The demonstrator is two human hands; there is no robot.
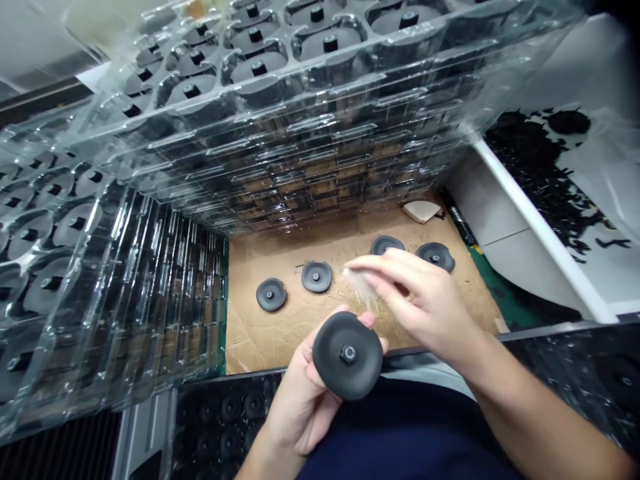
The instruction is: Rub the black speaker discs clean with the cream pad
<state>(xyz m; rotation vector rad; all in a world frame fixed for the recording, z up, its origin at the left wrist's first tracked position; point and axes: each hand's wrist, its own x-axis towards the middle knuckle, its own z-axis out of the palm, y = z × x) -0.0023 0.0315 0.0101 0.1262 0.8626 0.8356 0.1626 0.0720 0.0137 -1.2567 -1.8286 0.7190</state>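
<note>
My left hand (310, 387) grips a black rounded disc (345, 380) from beneath, its dished face and raised centre hub turned up. Just above and to the right, my right hand (425, 293) pinches a pale whitish piece (363, 283), too blurred to name. That piece is apart from the held disc. On the cardboard sheet (250, 340) lie similar smaller-looking discs: one disc (271, 295) at the left, another disc (317, 276) beside it, a disc (385, 245) partly behind my right fingers, and a disc (436, 257) at the right.
Tall stacks of clear plastic trays (300, 147) filled with black discs rise behind and at the left (165, 287). A folded white pad (423, 211) lies at the cardboard's back right. Past a white divider (540, 220), black scraps (545, 180) lie in a heap. A dark tray (220, 420) sits at the lower left.
</note>
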